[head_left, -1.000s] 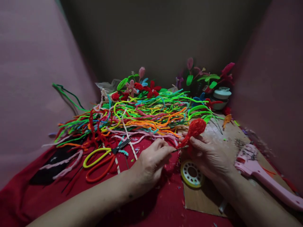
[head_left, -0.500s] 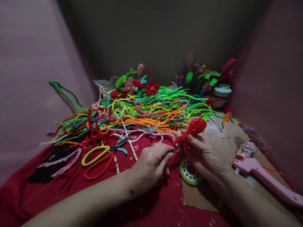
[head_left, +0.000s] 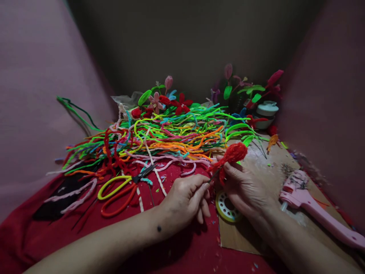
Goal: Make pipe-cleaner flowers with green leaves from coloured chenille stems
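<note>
Tape roll (head_left: 222,207): no letters or numbers that can be read
Glue gun (head_left: 327,219): no brand that can be read
Scissors (head_left: 130,202): no maker's mark that can be read
Jar (head_left: 266,109): too dim and small for any wording
Cardboard (head_left: 239,241): no readable print or sign

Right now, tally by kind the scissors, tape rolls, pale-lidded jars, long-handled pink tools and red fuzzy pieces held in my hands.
Scissors: 1
Tape roll: 1
Pale-lidded jar: 1
Long-handled pink tool: 1
Held red fuzzy piece: 1
Total: 5
</note>
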Demonstrator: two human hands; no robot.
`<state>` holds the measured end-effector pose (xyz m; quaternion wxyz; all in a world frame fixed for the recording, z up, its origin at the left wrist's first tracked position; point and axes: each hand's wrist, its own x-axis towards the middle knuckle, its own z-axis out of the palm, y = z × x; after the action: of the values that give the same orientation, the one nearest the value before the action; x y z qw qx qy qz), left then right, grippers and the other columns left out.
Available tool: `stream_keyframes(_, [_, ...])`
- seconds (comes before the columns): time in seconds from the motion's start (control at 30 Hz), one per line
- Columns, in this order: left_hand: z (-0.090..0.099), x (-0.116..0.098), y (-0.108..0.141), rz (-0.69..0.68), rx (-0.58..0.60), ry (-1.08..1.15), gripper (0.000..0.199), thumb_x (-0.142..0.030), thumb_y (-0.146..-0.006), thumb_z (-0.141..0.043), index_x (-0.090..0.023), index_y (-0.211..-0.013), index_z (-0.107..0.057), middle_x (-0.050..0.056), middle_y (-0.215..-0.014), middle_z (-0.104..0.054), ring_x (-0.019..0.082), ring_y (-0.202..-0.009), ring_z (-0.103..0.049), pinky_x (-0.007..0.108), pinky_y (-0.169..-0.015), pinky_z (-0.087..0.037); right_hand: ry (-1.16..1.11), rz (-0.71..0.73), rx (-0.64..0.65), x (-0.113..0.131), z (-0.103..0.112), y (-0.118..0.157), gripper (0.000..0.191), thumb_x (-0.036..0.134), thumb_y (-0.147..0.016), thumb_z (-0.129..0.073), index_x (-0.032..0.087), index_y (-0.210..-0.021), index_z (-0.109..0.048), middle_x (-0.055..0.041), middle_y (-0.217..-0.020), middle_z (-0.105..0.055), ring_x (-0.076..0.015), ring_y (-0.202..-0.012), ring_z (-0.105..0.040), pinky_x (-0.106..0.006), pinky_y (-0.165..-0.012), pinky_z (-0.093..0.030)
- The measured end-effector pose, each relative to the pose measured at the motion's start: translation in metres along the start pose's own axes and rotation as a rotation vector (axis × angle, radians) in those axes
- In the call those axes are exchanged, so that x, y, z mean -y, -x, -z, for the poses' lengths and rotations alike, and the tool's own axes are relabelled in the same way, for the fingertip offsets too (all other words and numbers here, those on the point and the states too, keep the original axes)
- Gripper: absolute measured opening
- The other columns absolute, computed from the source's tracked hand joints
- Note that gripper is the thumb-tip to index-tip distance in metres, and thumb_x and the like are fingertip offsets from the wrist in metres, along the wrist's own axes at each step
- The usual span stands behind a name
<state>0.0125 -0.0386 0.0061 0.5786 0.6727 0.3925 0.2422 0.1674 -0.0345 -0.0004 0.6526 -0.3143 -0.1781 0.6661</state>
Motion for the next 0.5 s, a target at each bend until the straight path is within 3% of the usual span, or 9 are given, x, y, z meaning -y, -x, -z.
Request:
stream_keyframes(0.13, [-0.0005,-0.0008,-0.0017,0.008,-0.017,0.075,0.024,-0.038,-0.089,-0.040,-0.016,-0.083,-0.049,-0.001,-0.052,-0.060,0.008,-0.037,-0.054,0.014,-0.036,-0.038,-0.023,0.000,0.024,-0.0002,-0.0002,0.0000,0.019,0.015,-0.058,-0.078,0.021,-0.073,-0.070,0.0017,-0.073,-0.072,-0.0185,-0.078,-0.063,-0.031,-0.075,-0.049])
stream_keyframes(0.3, [-0.0018,-0.0057,-0.0045,0.149,0.075,0.355,0.023,-0.037,-0.086,-0.045,-0.016,-0.077,-0.046,-0.001,-0.049,-0.060,0.010,-0.034,-0.055,0.016,-0.035,-0.040,-0.021,-0.002,-0.003,-0.0019,0.0008,-0.0005,0.019,0.015,-0.059,-0.078,0.021,-0.074,-0.070,0.0016,-0.075,-0.072,-0.0188,-0.079,-0.063,-0.031,-0.075,-0.049])
stream_keyframes(0.5, [0.0017,-0.0018,-0.0081,0.157,0.181,0.546,0.018,-0.032,-0.087,-0.044,-0.014,-0.083,-0.048,0.002,-0.052,-0.063,0.013,-0.037,-0.058,0.018,-0.035,-0.043,-0.019,0.015,-0.008,-0.0046,0.0030,-0.0019,0.017,0.015,-0.060,-0.077,0.022,-0.074,-0.069,0.0034,-0.071,-0.071,-0.0174,-0.077,-0.064,-0.031,-0.076,-0.049])
